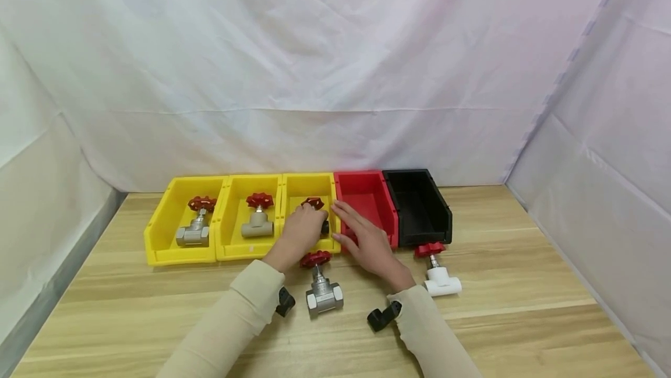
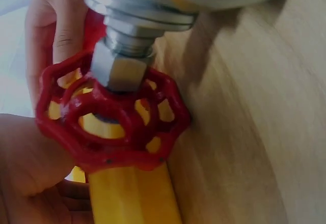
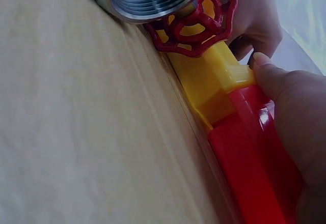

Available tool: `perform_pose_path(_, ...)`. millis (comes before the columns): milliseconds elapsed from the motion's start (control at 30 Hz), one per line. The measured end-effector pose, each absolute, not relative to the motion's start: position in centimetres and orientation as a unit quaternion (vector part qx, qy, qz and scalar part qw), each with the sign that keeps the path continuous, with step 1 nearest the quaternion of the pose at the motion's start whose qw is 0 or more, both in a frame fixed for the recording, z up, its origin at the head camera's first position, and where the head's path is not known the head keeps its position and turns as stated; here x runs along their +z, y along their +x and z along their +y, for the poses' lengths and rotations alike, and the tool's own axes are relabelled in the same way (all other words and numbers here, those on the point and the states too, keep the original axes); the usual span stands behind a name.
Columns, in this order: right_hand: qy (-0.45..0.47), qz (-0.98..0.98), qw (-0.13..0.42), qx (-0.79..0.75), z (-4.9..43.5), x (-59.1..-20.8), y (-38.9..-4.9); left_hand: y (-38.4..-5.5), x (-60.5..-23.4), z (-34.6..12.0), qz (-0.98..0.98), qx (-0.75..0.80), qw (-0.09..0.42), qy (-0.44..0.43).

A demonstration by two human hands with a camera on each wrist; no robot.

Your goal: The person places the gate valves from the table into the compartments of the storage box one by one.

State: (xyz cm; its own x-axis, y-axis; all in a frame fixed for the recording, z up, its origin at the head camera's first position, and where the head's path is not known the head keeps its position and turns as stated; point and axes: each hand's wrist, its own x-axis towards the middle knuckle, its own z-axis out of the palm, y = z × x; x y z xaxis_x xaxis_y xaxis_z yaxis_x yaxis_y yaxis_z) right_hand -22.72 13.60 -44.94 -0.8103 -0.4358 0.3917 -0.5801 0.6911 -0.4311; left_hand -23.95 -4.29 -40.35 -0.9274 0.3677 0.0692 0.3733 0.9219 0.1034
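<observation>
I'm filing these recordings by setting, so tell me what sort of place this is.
Probably a staged sorting station: white sheeting stands behind and beside a wood-grain table, which bears a row of open bins and several red-wheeled valves.

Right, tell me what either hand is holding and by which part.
Left hand: apparently the dark valve in a yellow bin, just below its red wheel; the exact grip is hidden. Right hand: no hold visible.
</observation>
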Motion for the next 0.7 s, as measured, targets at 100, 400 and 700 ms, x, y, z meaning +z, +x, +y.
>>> perform_pose_path(100, 0.285, -0.909, 0.132, 0.275, 13.53, -44.95, -22.74, -24.06, -40.7, -4.35, -0.98, -0.062, 0.031, -0.185)
perform_pose_path(400, 0.298, -0.903, 0.152, 0.268, 13.65, -45.0, -22.89, -24.56, -40.91, -4.35, -0.981, -0.048, 0.048, -0.183)
perform_pose_path(700, 0.294, -0.906, 0.15, 0.267, 13.77, -45.02, -22.82, -24.43, -40.8, -4.07, -0.982, -0.033, 0.04, -0.181)
